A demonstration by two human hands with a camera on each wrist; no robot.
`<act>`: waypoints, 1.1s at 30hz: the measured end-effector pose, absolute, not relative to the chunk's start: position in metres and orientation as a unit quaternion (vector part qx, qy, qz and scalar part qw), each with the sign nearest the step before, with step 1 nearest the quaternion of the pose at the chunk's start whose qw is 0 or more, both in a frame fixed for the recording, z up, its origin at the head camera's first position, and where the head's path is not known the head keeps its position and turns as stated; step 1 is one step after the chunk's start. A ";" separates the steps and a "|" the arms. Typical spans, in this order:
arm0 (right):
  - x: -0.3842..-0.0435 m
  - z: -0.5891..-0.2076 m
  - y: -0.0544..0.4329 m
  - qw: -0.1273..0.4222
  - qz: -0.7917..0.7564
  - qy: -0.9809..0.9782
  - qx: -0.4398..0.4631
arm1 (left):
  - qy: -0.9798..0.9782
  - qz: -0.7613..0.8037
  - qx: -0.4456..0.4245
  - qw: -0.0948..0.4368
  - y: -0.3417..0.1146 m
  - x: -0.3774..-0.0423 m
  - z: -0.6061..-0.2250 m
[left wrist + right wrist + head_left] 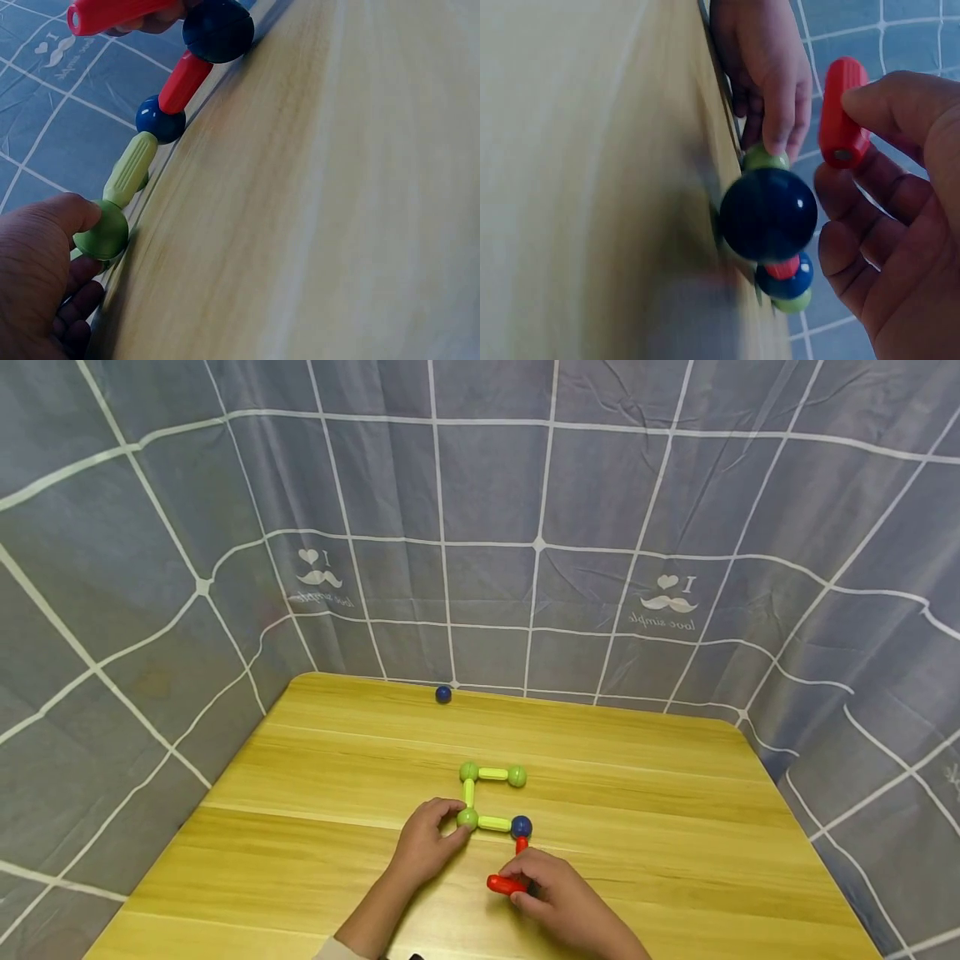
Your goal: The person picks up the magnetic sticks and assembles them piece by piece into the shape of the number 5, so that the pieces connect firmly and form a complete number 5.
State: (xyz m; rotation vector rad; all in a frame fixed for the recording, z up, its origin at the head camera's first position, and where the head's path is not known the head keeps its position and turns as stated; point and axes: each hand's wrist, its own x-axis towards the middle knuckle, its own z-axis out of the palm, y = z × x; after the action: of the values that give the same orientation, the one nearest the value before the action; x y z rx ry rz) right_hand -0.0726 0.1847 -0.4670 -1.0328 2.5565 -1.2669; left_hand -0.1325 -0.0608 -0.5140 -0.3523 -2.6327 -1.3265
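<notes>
My left hand (426, 843) pinches a green ball (103, 231) at the corner of a chain of balls and rods on the table. From it a green rod (495, 823) runs right to a blue ball (521, 827). A red rod (185, 82) joins that ball to a nearer blue ball (769, 215), hidden in the head view by my right hand (558, 893). Between right thumb and fingers I hold a second red rod (844, 112), apart from the nearer blue ball in the right wrist view.
Another green rod (468, 793) leads away from the corner to a far green ball (468, 772), then a rod (492, 773) and an end ball (517, 776). A loose blue ball (443, 694) lies at the back edge of the wooden table (637, 768). Grey checked curtains (495, 485) surround it.
</notes>
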 end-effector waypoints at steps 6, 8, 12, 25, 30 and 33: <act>-0.070 -0.469 0.178 0.042 -0.387 0.839 -0.380 | -0.882 -0.448 -0.118 0.090 -0.061 -0.133 -0.513; -0.069 -0.469 0.177 0.037 -0.382 0.839 -0.386 | -0.881 -0.449 -0.120 0.092 -0.061 -0.133 -0.513; -0.068 -0.471 0.176 0.025 -0.373 0.838 -0.398 | -0.880 -0.451 -0.119 0.088 -0.061 -0.132 -0.512; -0.068 -0.473 0.174 0.010 -0.370 0.844 -0.387 | -0.881 -0.444 -0.131 0.098 -0.061 -0.133 -0.514; -0.067 -0.472 0.174 0.010 -0.366 0.853 -0.372 | -0.881 -0.443 -0.132 0.100 -0.061 -0.132 -0.513; -0.067 -0.473 0.173 0.008 -0.367 0.857 -0.360 | -0.881 -0.444 -0.128 0.101 -0.060 -0.131 -0.513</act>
State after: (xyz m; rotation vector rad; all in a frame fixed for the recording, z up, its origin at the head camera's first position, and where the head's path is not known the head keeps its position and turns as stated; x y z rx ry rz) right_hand -0.0668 0.1734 -0.4731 -1.1268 2.6802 -1.1483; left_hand -0.1313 -0.0605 -0.5129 -0.3787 -2.6038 -1.3110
